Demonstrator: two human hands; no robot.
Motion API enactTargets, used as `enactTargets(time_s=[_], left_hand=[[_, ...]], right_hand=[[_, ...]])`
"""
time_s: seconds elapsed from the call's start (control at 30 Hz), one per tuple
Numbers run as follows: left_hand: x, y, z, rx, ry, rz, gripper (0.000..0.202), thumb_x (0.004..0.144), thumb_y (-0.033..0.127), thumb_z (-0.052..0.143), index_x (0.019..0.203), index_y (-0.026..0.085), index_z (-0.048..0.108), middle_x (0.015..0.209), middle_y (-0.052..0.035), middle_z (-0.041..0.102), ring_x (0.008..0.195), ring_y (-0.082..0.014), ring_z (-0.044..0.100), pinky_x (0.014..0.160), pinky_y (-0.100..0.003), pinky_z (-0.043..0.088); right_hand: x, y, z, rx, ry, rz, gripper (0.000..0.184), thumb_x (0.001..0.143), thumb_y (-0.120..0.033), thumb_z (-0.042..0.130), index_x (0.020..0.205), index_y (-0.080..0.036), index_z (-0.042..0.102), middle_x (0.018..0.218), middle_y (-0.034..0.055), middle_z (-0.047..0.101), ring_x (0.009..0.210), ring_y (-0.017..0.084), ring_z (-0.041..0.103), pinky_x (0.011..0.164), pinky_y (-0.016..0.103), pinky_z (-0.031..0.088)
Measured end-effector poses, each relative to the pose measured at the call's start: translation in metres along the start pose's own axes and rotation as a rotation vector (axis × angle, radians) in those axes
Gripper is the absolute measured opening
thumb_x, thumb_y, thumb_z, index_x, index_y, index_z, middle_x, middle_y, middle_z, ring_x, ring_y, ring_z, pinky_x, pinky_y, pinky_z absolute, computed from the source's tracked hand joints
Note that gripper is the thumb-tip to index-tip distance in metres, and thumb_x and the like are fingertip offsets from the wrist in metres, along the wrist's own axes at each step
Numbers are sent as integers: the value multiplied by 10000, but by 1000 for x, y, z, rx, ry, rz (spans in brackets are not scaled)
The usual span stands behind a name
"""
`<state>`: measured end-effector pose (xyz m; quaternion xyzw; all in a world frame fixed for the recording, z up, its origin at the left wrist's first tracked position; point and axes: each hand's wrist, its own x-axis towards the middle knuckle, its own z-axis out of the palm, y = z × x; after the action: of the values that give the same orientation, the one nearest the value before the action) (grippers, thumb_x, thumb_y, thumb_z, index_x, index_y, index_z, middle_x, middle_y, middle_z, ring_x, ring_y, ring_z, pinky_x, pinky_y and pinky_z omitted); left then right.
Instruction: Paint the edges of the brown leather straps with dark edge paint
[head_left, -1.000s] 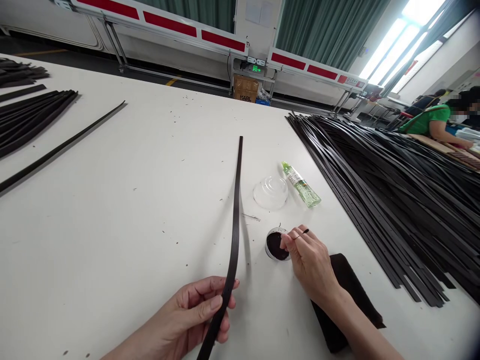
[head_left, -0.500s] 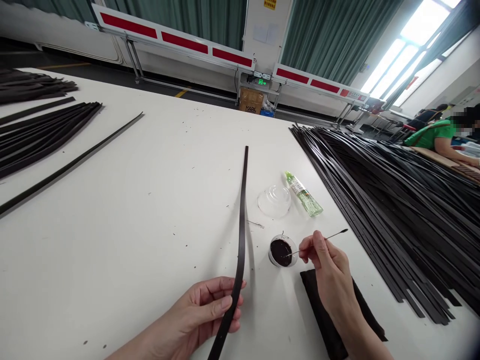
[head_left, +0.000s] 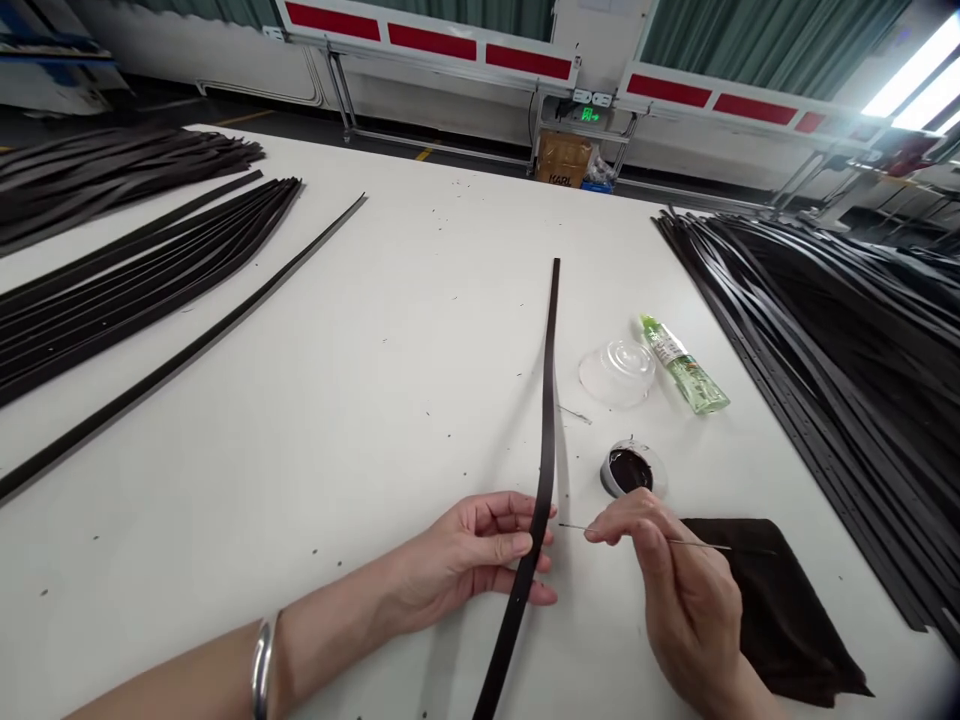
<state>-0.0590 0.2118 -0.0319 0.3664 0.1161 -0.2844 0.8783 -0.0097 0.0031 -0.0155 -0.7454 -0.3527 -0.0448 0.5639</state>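
My left hand (head_left: pixel 472 555) pinches a long, dark leather-like strap (head_left: pixel 548 430) between thumb and fingers. The strap rises away from me in a slight curve, its far end standing free above the white table. In my right hand (head_left: pixel 682 600) is a thin metal rod (head_left: pixel 701 544), gripped between thumb and fingers. Its fine tip points left, just short of the strap's right edge; I cannot tell whether they touch. Behind my right hand stands a small round cup of dark liquid (head_left: pixel 628 470). A folded dark cloth (head_left: pixel 780 610) lies beside that hand, partly covered by it.
Beyond the cup are a clear plastic lid (head_left: pixel 619 372) and a green tube (head_left: pixel 686 368). Many dark straps (head_left: pixel 840 400) lie along the right side. More bundled straps (head_left: pixel 135 270) and a single strap (head_left: pixel 225 325) lie at left. Small dark specks dot the white table (head_left: pixel 337 420).
My right hand has drawn the rod's tip out of the cup and brought it left, near the strap. The left hand still holds the strap. The view has shifted left.
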Motion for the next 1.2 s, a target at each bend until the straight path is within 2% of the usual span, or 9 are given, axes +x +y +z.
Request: enactTargets(time_s=[0.1,0.27,1.2], left_hand=[[1,-1,0,3,-13,14,245,851,140,674,1096,160,669,1026,-73,612,867,-161,613,869,-456,577],[2,-2,1,-6,-29,30,201,854,113,657,1052,144,669,993,-68,618,853,-150,608,847,-438,587],[2,-1,1,-2,-51,28,182,851,146,669,1033,152,665,977,-59,601,859,-159,592,855,-443,575]], right_hand=[[0,1,4,-30,-35,-86,273,965,-21,360,978,-149,601,838,47,644,783,151,584,726,321,470],[1,1,7,-25,-69,-146,282,931,22,376,1019,-132,595,863,59,656,815,163,583,726,335,483],[3,2,11,-54,-89,-164,302,925,35,371,1038,-140,590,853,57,669,810,173,597,782,374,497]])
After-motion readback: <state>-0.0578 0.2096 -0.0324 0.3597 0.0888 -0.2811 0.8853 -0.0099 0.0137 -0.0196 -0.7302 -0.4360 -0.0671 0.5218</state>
